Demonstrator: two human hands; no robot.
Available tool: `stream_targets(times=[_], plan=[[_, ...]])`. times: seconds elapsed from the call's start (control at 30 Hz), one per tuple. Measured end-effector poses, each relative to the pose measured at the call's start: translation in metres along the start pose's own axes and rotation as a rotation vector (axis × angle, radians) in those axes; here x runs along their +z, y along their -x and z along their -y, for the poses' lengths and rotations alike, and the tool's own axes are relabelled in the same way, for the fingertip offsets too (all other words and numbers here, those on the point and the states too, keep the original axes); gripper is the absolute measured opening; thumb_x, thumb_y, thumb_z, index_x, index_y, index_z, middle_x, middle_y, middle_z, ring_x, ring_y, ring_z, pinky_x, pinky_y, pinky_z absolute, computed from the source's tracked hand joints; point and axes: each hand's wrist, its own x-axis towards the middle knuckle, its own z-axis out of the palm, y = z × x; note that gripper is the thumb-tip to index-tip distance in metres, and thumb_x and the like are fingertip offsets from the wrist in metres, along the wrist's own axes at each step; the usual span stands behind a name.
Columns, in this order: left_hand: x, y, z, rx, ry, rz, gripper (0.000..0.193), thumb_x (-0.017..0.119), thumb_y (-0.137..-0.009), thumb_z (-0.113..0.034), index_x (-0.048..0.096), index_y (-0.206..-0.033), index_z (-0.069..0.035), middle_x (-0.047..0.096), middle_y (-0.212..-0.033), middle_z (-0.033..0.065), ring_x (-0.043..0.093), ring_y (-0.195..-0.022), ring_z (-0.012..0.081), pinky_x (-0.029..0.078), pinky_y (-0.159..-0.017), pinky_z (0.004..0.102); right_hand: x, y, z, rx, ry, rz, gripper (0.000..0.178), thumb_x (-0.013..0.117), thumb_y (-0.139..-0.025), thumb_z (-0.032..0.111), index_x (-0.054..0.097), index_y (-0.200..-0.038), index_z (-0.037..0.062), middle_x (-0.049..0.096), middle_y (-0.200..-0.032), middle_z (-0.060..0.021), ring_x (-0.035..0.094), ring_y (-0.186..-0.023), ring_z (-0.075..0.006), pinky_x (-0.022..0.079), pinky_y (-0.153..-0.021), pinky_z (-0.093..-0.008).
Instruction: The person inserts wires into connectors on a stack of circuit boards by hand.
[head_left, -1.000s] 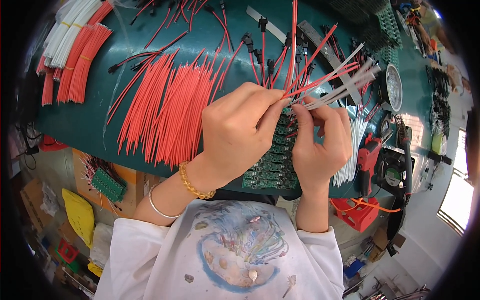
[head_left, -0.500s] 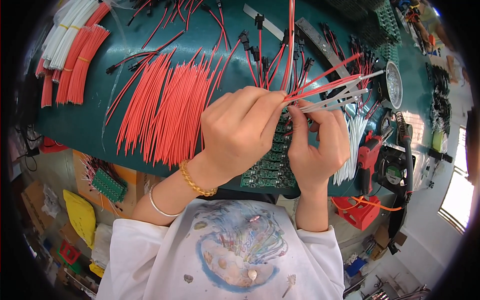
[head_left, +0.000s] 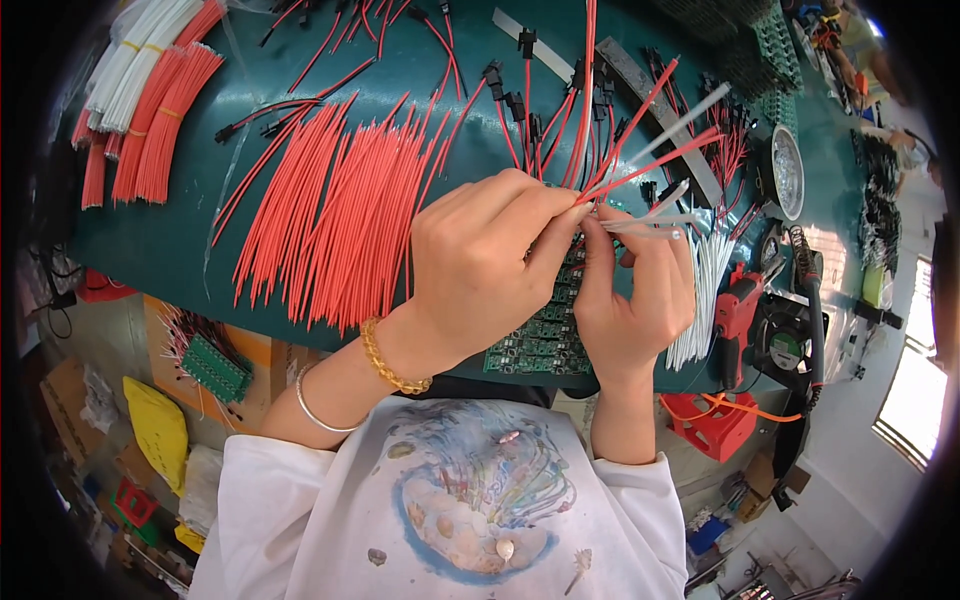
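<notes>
My left hand is closed, thumb and forefinger pinched on thin red wires that fan out to the upper right. Fingertip to fingertip with it, my right hand is closed too, with white wires sticking out past its fingers. One more white wire slants up among the red ones. Under both hands lies a panel of small green circuit boards, partly covered by them. The exact pinch point is hidden between the fingertips.
Loose red wires lie spread to the left, with tied red and white bundles beyond. Connector leads and metal strips lie behind my hands. At right are white wires, a red glue gun and a round dish.
The wire ends have swung and spread: some red and white ones now point more steeply upward, while other white ones sit lower. Both hands stay nearly in place, still pinched together.
</notes>
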Motion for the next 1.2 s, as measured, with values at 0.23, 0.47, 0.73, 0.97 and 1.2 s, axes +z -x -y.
stream_targets(times=[0.23, 0.47, 0.73, 0.97, 1.2], plan=[[-0.004, -0.002, -0.006, -0.046, 0.016, 0.009, 0.011, 0.073, -0.075, 0.004, 0.070, -0.086, 0.001, 0.061, -0.074, 0.0073, 0.055, -0.054, 0.0119, 0.042, -0.046, 0.0233, 0.000, 0.002, -0.001, 0.023, -0.050, -0.012, 0.022, 0.071, -0.068, -0.011, 0.062, -0.085, -0.0024, 0.064, -0.072, -0.0096, 0.051, -0.053, -0.0213, 0.039, -0.046, -0.0291], [-0.007, -0.002, -0.005, -0.161, 0.079, 0.048, 0.012, 0.073, -0.076, 0.002, 0.073, -0.087, -0.001, 0.059, -0.071, 0.0037, 0.049, -0.053, 0.0073, 0.037, -0.046, 0.0209, 0.002, 0.003, 0.001, -0.015, 0.002, -0.050, 0.023, 0.070, -0.067, -0.012, 0.063, -0.087, -0.0030, 0.064, -0.071, -0.0094, 0.051, -0.054, -0.0215, 0.040, -0.047, -0.0296], [-0.010, -0.006, -0.009, -0.209, 0.070, 0.094, 0.008, 0.072, -0.077, -0.002, 0.071, -0.085, 0.000, 0.061, -0.071, 0.0074, 0.054, -0.055, 0.0157, 0.040, -0.048, 0.0265, 0.005, 0.004, -0.001, -0.014, -0.005, -0.059, 0.023, 0.071, -0.067, -0.010, 0.065, -0.087, -0.0025, 0.062, -0.069, -0.0086, 0.051, -0.054, -0.0218, 0.041, -0.047, -0.0298], [-0.018, -0.007, -0.011, -0.355, 0.180, 0.122, 0.009, 0.073, -0.077, -0.004, 0.068, -0.084, 0.000, 0.062, -0.068, 0.0090, 0.059, -0.054, 0.0174, 0.044, -0.049, 0.0273, 0.002, 0.001, 0.001, -0.019, 0.020, -0.023, 0.022, 0.074, -0.069, -0.006, 0.066, -0.089, -0.0023, 0.061, -0.068, -0.0085, 0.051, -0.055, -0.0218, 0.040, -0.048, -0.0305], [-0.034, -0.015, -0.021, -0.583, 0.355, 0.210, 0.007, 0.070, -0.082, 0.000, 0.066, -0.088, 0.003, 0.066, -0.076, 0.0029, 0.059, -0.064, 0.0056, 0.046, -0.058, 0.0195, 0.000, -0.001, 0.001, 0.008, -0.010, 0.005, 0.024, 0.076, -0.068, -0.004, 0.066, -0.090, -0.0034, 0.061, -0.069, -0.0084, 0.051, -0.055, -0.0223, 0.041, -0.048, -0.0306]])
